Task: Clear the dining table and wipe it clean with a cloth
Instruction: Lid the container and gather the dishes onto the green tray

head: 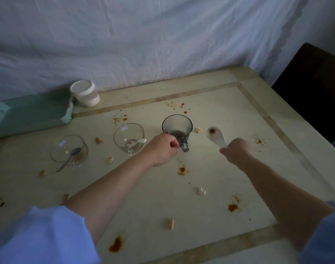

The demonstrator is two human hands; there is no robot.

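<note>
A dark glass mug (177, 127) stands upright mid-table. My left hand (161, 149) is closed at its handle and touches it. My right hand (236, 151) grips the handle of a white ceramic spoon (216, 137) whose bowl holds a red-brown smear. Left of the mug stands a clear glass bowl (129, 139) with a small white spoon inside. Further left, another clear glass bowl (69, 151) holds a metal spoon (68, 159). The cream table (229, 103) is spattered with orange-red sauce stains (232, 207) and bread crumbs (170, 223).
A pale green tray (31, 114) lies at the table's back left, with a white lidded jar (85, 93) beside it. A white sheet hangs behind the table. A dark chair (311, 88) stands past the right edge.
</note>
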